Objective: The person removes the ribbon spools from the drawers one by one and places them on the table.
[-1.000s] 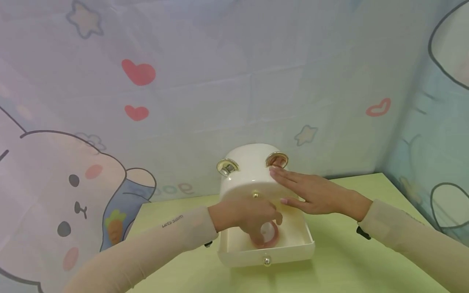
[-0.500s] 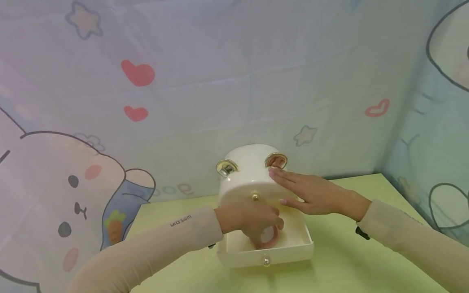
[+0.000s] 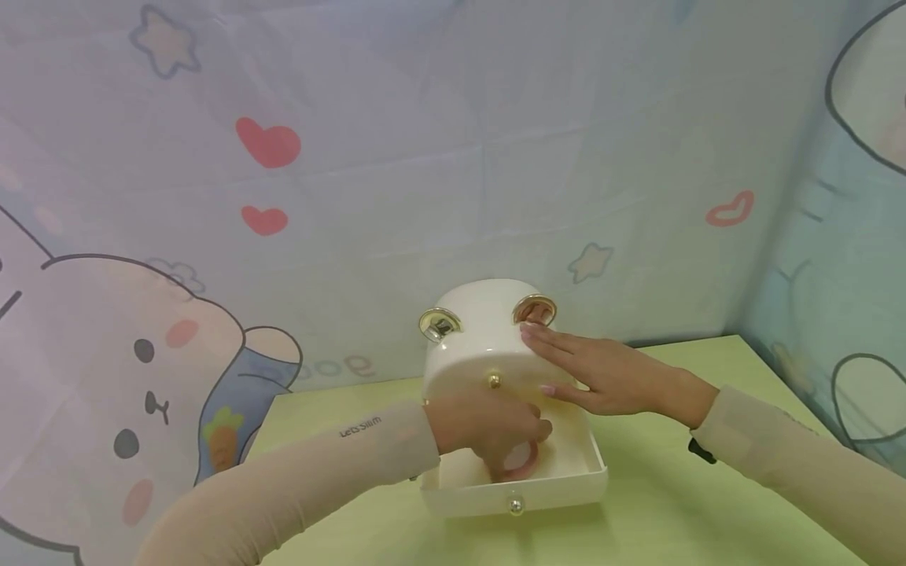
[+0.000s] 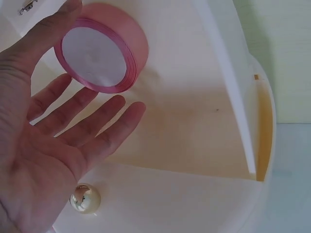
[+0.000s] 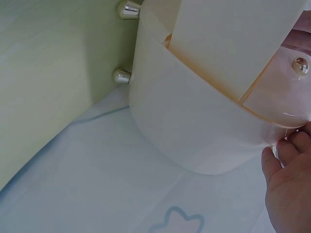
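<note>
A roll of pink ribbon [image 4: 99, 53] with a white disc at its centre lies in the pulled-out drawer [image 3: 460, 498] of a rounded white box [image 3: 488, 314]. My left hand [image 3: 488, 428] is down in that drawer, over the roll. In the left wrist view its thumb overlaps the roll's upper edge, while the other fingers [image 4: 112, 131] spread out by the lower edge. My right hand [image 3: 616, 373] lies with straight fingers against the upper right of the box, below a gold ear-shaped piece [image 3: 535, 310]. From the right wrist view, those fingertips touch the box's edge.
Gold knobs [image 3: 516, 505] sit on the drawer front and on the panel above. Small gold feet [image 5: 122, 76] hold the box on the pale green table [image 3: 679, 472]. A printed cloth backdrop [image 3: 396, 157] rises close behind the box.
My left hand has shifted slightly right and lower over the ribbon roll, covering more of it. My right hand has stayed in place on the box.
</note>
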Demonstrator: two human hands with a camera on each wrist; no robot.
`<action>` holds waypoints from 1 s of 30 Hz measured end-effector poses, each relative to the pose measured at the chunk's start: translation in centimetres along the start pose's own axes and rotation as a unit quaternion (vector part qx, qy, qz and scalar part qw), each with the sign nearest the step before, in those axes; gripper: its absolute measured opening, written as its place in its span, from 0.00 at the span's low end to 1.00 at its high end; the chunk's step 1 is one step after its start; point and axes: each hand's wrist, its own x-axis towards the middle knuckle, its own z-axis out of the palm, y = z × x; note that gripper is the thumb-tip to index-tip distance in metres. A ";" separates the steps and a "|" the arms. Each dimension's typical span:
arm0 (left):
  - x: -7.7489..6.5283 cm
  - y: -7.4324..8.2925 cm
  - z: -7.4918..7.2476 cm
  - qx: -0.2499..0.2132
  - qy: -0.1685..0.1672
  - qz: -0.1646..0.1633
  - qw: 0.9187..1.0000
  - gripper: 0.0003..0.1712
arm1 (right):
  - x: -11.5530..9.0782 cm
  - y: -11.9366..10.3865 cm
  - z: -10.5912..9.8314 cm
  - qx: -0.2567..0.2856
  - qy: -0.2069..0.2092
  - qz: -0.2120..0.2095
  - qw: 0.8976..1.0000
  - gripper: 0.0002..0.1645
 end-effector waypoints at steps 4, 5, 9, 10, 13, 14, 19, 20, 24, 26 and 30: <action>0.1 0.2 0.0 0.010 -0.007 0.003 1.000 0.36 | 0.0 0.0 0.0 -0.003 0.006 -0.005 1.000 0.45; 0.0 0.3 -0.1 0.008 -0.006 0.003 1.000 0.35 | 0.1 0.0 0.1 -0.003 0.006 -0.006 1.000 0.45; -0.1 0.3 0.1 -0.006 0.005 0.006 1.000 0.31 | 0.1 0.0 0.1 -0.002 0.007 -0.008 1.000 0.45; -0.1 0.3 0.2 -0.011 0.008 0.007 1.000 0.30 | 0.0 0.0 0.1 -0.002 0.007 -0.007 1.000 0.45; -0.2 0.2 0.3 -0.015 0.013 0.010 1.000 0.27 | 0.0 0.0 0.1 -0.001 0.007 -0.006 1.000 0.45; -0.2 0.2 0.3 -0.015 0.014 0.011 1.000 0.27 | 0.0 0.0 0.1 -0.001 0.008 -0.005 1.000 0.45; -0.2 0.2 0.5 -0.020 0.014 0.021 0.999 0.24 | -0.1 0.0 0.2 -0.003 0.010 -0.005 1.000 0.45; -0.2 0.2 0.5 -0.025 0.015 0.023 0.999 0.24 | -0.1 0.0 0.2 -0.003 0.010 -0.005 1.000 0.45; -0.3 0.1 0.8 -0.037 0.029 0.031 0.998 0.23 | -0.1 0.0 0.3 -0.001 0.008 -0.003 1.000 0.45; -0.4 0.1 0.9 -0.033 0.040 0.034 0.998 0.22 | -0.1 0.0 0.3 0.000 0.008 -0.002 1.000 0.45; -0.5 -0.1 1.4 -0.019 0.055 0.041 0.997 0.20 | -0.1 0.0 0.3 0.002 0.010 -0.002 1.000 0.45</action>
